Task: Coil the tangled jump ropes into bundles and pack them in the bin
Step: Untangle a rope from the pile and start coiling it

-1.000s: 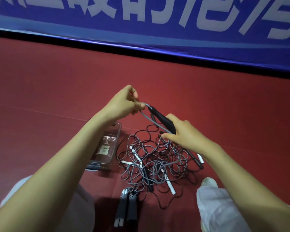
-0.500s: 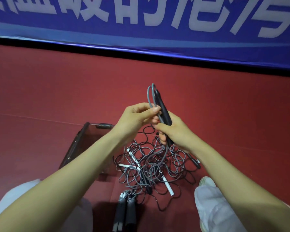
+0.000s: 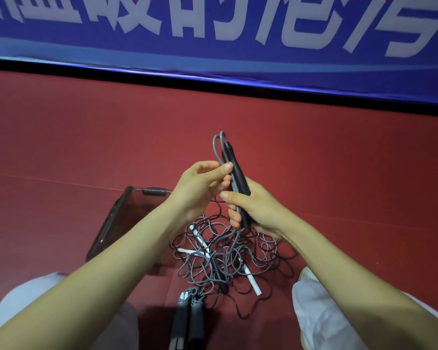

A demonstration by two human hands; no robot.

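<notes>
The red floor [image 3: 86, 137] runs out from you to a blue banner [image 3: 213, 59] at the far side. The clear bin [image 3: 116, 218] sits on it to the left, and the tangled jump ropes [image 3: 220, 256] are heaped just right of the bin, with a pair of grey handles [image 3: 187, 322] at the heap's near edge. Above the heap your right hand [image 3: 258, 210] has its grip curled round an upright black handle [image 3: 237, 168], while your left hand [image 3: 200, 188] pinches the folded grey cord [image 3: 216, 147] between thumb and fingertips beside that handle.
</notes>
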